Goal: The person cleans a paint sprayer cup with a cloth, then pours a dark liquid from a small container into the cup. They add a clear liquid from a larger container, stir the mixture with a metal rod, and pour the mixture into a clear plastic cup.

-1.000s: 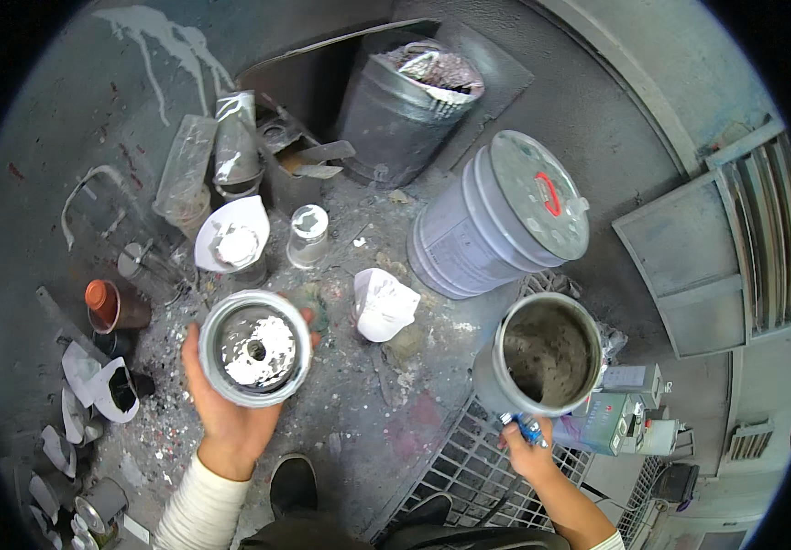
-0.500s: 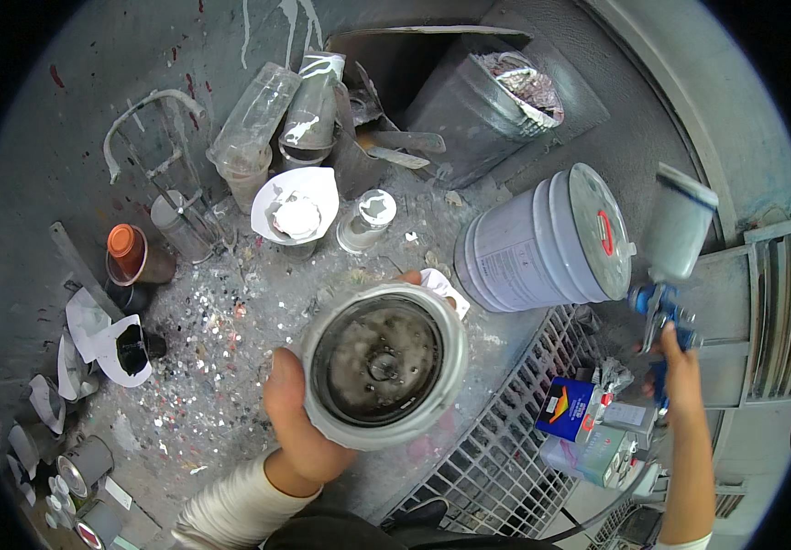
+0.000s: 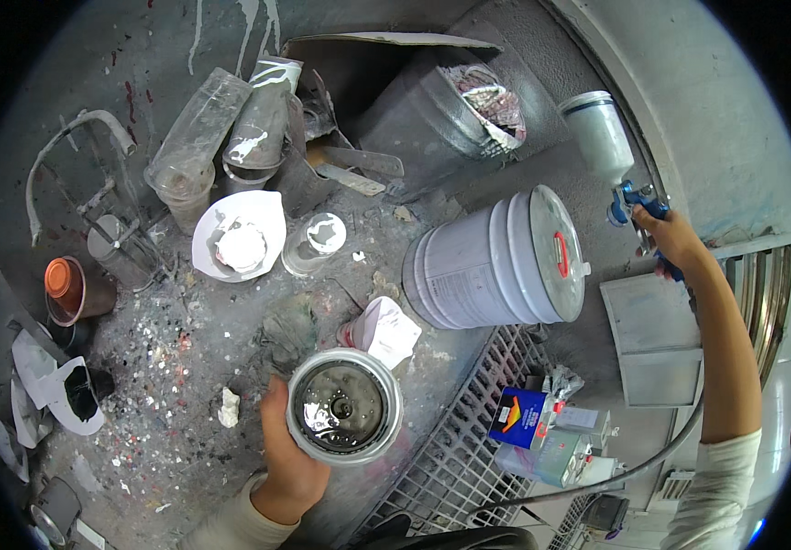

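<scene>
- My right hand (image 3: 672, 240) has moved up past the bucket (image 3: 492, 266), fingers wrapped round the spray gun (image 3: 626, 194).
- My left hand (image 3: 291, 463) grasps the round cup (image 3: 393, 412).

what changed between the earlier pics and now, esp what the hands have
The right hand has swung the blue spray gun and its grey cup from lower right to upper right, past the lidded, pale lilac ribbed drum. The left hand has brought the round, grey-rimmed container rightward and closer to the body. Both hands kept their holds; the drum stayed put.
</scene>
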